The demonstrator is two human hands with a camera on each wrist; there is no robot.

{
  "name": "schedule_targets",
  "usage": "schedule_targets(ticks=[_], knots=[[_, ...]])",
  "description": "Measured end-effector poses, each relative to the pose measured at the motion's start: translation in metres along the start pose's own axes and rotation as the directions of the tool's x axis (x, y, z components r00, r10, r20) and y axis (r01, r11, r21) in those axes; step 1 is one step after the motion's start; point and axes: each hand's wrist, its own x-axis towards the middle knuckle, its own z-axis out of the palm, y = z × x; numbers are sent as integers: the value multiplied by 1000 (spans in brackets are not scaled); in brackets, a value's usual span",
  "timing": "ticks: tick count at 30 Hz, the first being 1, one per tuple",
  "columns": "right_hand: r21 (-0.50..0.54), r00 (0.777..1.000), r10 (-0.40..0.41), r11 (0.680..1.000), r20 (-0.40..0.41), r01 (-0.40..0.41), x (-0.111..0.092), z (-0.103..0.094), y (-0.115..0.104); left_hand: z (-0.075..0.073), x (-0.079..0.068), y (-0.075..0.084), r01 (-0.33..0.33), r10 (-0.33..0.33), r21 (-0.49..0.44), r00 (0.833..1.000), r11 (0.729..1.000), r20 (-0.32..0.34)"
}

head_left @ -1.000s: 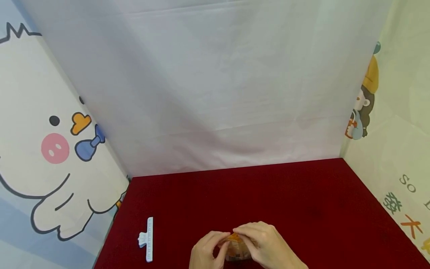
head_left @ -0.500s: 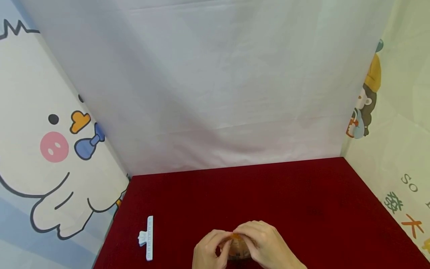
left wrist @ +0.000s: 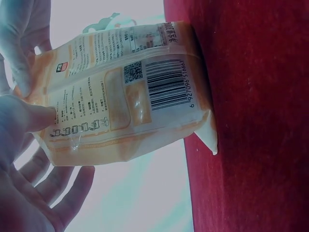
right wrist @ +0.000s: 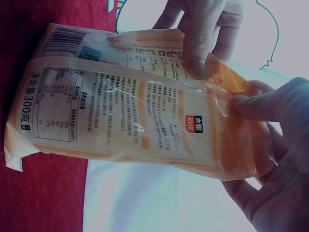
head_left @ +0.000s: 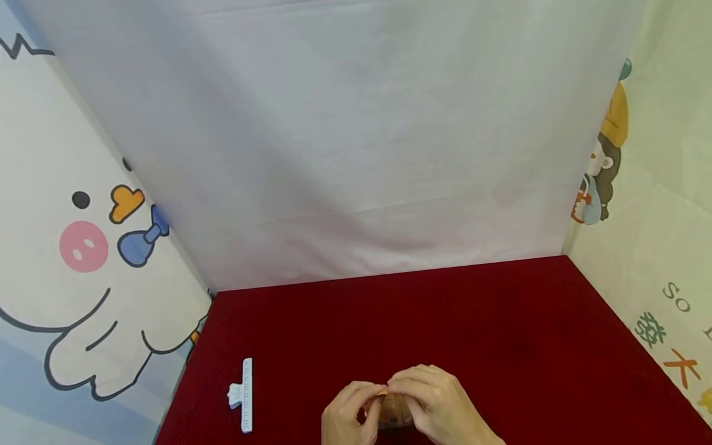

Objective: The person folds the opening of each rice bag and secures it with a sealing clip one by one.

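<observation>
An orange, partly see-through plastic food packet (head_left: 396, 413) stands on the red cloth with its printed back towards me. Its barcode and cooking pictures show in the left wrist view, where the packet (left wrist: 113, 104) leans a little. My left hand (head_left: 349, 413) pinches the top edge from the left, thumb on the near face. From the right, my right hand (head_left: 442, 402) pinches the same edge, its fingertips right beside the left ones. In the right wrist view the packet's orange top (right wrist: 236, 140) is creased between both thumbs and fingers. Its far face is hidden.
A pale blue clip (head_left: 245, 395) with a long ruler-marked bar lies on the red cloth (head_left: 473, 327) to the left of the hands. White curtain (head_left: 389, 154) closes the back, and printed cloths hang at both sides.
My left hand has shifted slightly right, towards my right hand. Less of the packet's orange top shows between the fingertips. The clip stays where it was, and the head view has tilted slightly.
</observation>
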Motion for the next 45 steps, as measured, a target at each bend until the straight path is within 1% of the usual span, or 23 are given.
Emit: schedule_targets(ticks=[3,6,10,14,17,20,25,29,32,34,37,41,45], knots=[[39,1000,21,999,-12,-21,0,0,-2,1,0,-1,-14,14,-14,1000,1000,-11],[86,998,63,995,-32,-60,1,2,-6,0,-2,-1,-8,8,-28,1000,1000,-9],[111,991,129,986,-38,-124,2,3,-9,1,-2,0,-17,17,-26,1000,999,-23],[85,981,191,979,-38,-187,2,3,-11,3,-3,1,-33,33,2,998,999,-50],[60,974,223,973,-42,-221,3,3,-13,4,-3,3,-16,17,22,998,1000,-55],[28,968,245,969,-48,-244,3,3,-15,4,-4,2,-8,9,11,999,1000,-52],[-54,944,328,943,-30,-329,3,1,-18,5,-4,2,7,-7,4,999,1000,-48],[-93,910,414,907,16,-411,2,-1,-19,5,-4,4,43,-42,18,998,999,-41],[-109,890,452,889,57,-445,1,-3,-20,5,-4,5,46,-45,33,998,998,-44],[-119,882,464,883,82,-453,2,-5,-20,4,-4,5,49,-47,39,998,998,-45],[-116,882,458,888,112,-446,2,-7,-20,4,-3,5,45,-42,49,998,998,-48],[-112,900,418,907,122,-406,2,-7,-18,3,-4,6,55,-52,47,997,997,-50],[-106,915,384,922,122,-372,0,-7,-16,2,-5,7,82,-81,11,996,997,-37]])
